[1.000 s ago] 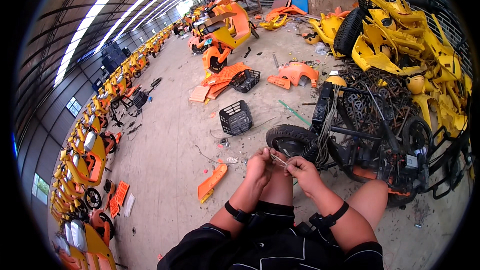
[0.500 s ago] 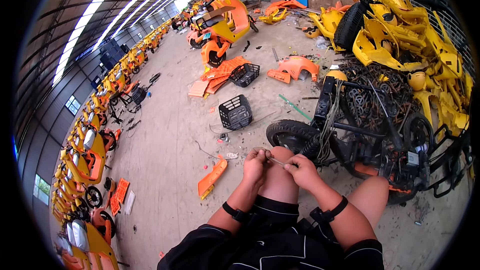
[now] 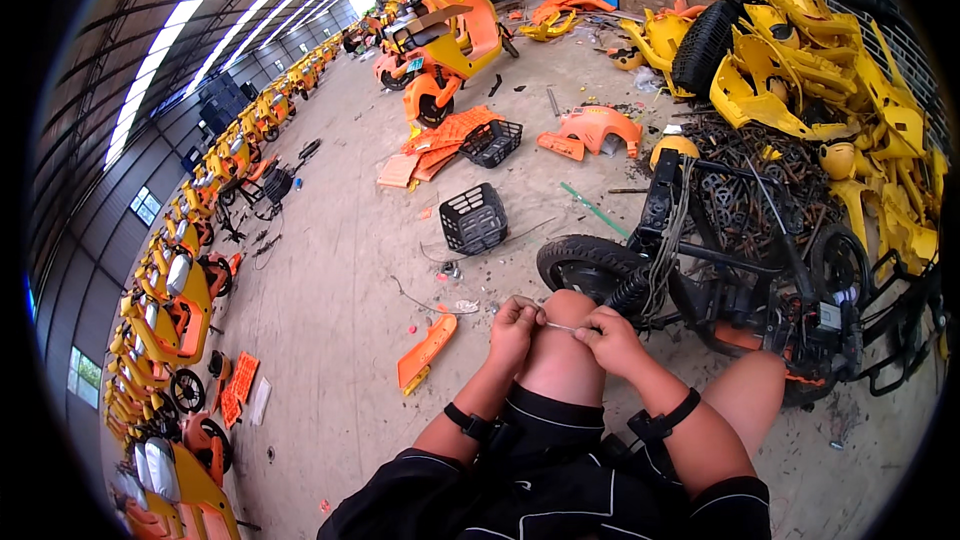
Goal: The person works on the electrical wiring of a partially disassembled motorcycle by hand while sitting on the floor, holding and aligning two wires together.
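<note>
Above my bare knee, both my hands are closed on a thin, light metal rod [image 3: 560, 326]. My left hand [image 3: 513, 328] pinches its left end between thumb and fingers, where a small dark bit shows at the fingertips. The right end is pinched by my right hand [image 3: 609, 337]. Only a short length of the rod shows between them, so I cannot make out its exact kind. Just beyond and to the right stands a stripped black scooter frame [image 3: 735, 270] with a black-tyred wheel [image 3: 583, 262] and grey cables [image 3: 668, 240] hanging over it.
Black crates [image 3: 473, 219] and an orange fender panel [image 3: 592, 130] lie ahead. An orange-yellow trim piece [image 3: 426, 353] is on the floor to the left. Yellow body panels [image 3: 790, 70] are heaped at the right, behind dark metal parts [image 3: 745, 190]. Parked scooters [image 3: 175, 310] line the left side.
The rod now lies more level between my hands, having been tilted down to the right. My left fingertips have shifted slightly. The whole view has moved a little.
</note>
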Demonstrator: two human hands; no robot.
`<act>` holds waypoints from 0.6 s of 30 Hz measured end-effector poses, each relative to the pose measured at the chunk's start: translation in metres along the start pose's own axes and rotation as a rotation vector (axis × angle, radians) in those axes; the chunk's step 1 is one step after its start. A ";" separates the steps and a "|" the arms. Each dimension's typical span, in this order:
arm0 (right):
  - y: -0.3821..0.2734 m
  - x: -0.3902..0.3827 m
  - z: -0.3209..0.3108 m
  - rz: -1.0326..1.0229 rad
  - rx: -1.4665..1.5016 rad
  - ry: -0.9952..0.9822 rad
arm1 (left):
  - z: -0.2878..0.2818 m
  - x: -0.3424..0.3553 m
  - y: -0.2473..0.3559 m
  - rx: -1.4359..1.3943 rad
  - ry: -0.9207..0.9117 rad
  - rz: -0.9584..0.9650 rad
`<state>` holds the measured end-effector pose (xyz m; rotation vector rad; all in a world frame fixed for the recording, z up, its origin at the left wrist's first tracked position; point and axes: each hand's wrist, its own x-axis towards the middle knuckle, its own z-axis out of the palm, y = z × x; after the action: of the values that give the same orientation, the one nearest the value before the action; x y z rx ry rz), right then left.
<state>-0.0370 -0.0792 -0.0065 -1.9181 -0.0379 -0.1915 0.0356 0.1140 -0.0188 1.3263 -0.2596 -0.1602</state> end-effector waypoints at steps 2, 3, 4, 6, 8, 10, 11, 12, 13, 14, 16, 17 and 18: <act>0.005 0.001 0.001 0.016 -0.025 0.005 | 0.000 -0.001 0.000 -0.008 -0.007 -0.010; 0.005 0.001 0.001 0.017 -0.038 -0.001 | -0.001 -0.001 0.000 -0.003 -0.007 -0.019; 0.003 0.001 0.000 0.018 -0.051 -0.007 | -0.003 -0.001 0.000 0.001 -0.007 -0.029; 0.002 0.001 0.000 0.024 -0.067 -0.019 | -0.004 -0.001 -0.001 0.019 -0.012 -0.032; 0.004 0.001 -0.001 0.033 -0.075 -0.030 | -0.004 -0.001 -0.001 0.045 -0.020 -0.020; 0.000 0.000 -0.003 0.051 -0.099 -0.038 | -0.006 0.000 -0.005 0.038 -0.003 -0.039; -0.001 0.000 -0.005 0.060 -0.112 -0.043 | -0.007 0.000 -0.007 0.034 0.005 -0.049; 0.000 0.001 -0.006 0.067 -0.128 -0.049 | -0.006 0.001 -0.009 0.041 -0.004 -0.041; 0.001 0.001 -0.007 0.075 -0.144 -0.055 | -0.006 0.001 -0.010 0.048 -0.013 -0.033; 0.001 0.001 -0.008 0.082 -0.160 -0.062 | -0.006 0.002 -0.011 0.055 -0.022 -0.025; -0.004 0.000 -0.008 0.080 -0.188 -0.068 | -0.006 0.001 -0.009 0.095 -0.027 -0.011; -0.006 -0.001 -0.008 0.078 -0.203 -0.072 | -0.006 0.001 -0.008 0.115 -0.029 -0.003; -0.007 -0.002 -0.008 0.077 -0.196 -0.074 | -0.005 0.001 -0.007 0.156 -0.032 0.002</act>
<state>-0.0405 -0.0844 0.0026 -2.1179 0.0064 -0.0745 0.0378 0.1169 -0.0263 1.4788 -0.3052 -0.1627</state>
